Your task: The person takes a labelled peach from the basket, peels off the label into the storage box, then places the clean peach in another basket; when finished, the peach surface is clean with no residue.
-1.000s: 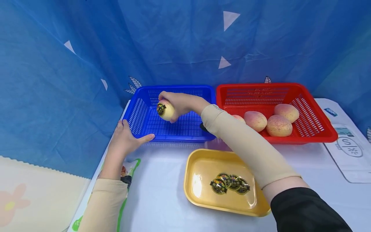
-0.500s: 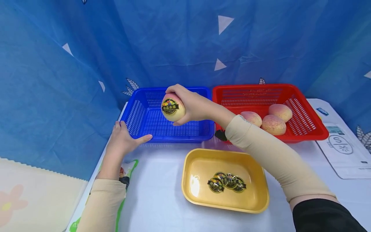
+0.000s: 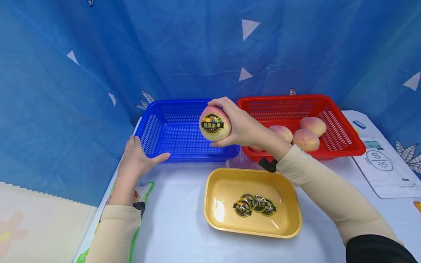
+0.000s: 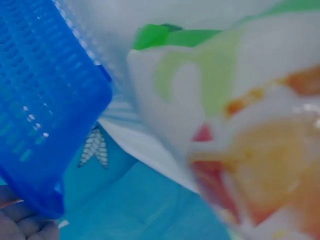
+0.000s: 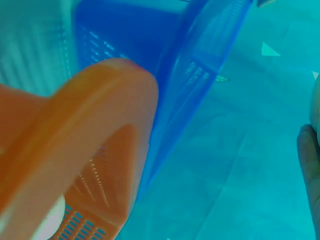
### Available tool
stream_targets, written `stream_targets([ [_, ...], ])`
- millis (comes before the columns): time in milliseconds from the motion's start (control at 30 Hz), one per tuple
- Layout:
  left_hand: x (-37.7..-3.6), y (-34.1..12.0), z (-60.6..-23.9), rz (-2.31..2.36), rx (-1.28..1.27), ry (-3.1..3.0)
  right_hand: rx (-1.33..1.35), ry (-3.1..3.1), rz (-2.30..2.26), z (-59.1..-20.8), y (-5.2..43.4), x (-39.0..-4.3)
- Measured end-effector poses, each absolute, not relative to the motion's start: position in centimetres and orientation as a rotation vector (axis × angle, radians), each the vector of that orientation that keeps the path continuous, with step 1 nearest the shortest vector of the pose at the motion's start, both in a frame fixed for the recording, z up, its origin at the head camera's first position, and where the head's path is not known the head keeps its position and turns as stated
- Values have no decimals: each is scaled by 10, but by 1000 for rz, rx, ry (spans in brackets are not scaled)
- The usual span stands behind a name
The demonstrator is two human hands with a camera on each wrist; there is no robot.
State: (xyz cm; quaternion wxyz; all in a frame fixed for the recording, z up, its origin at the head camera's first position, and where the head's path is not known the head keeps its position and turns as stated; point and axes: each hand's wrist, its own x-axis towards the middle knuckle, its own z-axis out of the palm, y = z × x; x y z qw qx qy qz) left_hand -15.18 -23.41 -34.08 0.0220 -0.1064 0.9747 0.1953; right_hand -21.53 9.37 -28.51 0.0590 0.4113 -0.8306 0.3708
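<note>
My right hand (image 3: 238, 126) grips a pink-and-yellow peach (image 3: 221, 135) bearing a round black-and-gold sticker (image 3: 212, 123). It is raised over the right end of the blue plastic basket (image 3: 187, 159). At the basket's front left corner, my left hand (image 3: 136, 159) holds the rim, its thumb stretched along the front side. Bent fingers (image 4: 30, 225) show at that rim in the left wrist view. Several more peaches (image 3: 306, 140) lie in the red basket (image 3: 342, 149); my right arm hides part of it. Only the edge of my right hand (image 5: 310, 170) appears in the right wrist view.
A gold tray (image 3: 227, 228) with several overlapping stickers (image 3: 254, 205) stands in front of the baskets. A printed plastic bag (image 3: 139, 193) lies under my left forearm. A white pouch (image 3: 381, 168) lies at the right. The blue curtain (image 3: 184, 47) hangs behind.
My right hand has lifted the peach from inside the blue basket and carried it rightward, with the sticker now turned to face me. The left hand stays at the basket corner.
</note>
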Motion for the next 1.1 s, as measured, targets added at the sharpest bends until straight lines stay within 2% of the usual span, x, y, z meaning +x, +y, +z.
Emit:
stream_targets([
  [233, -137, -192, -321, 707, -43, 3316, 1244, -2466, 1103, -289, 103, -205],
  [433, -120, -138, -302, 1230, 511, 3396, 1243, -2430, 1099, -294, 107, -199],
  [600, -116, -105, -300, 1404, 868, 3336, 1235, -2398, 1053, -300, 109, -198],
  [767, -118, -87, -305, 1387, 950, 3346, 1228, -2377, 960, -305, 110, -198],
  [1100, -122, -75, -312, 1498, 905, 3334, 1155, -2456, 818, -308, 110, -196],
])
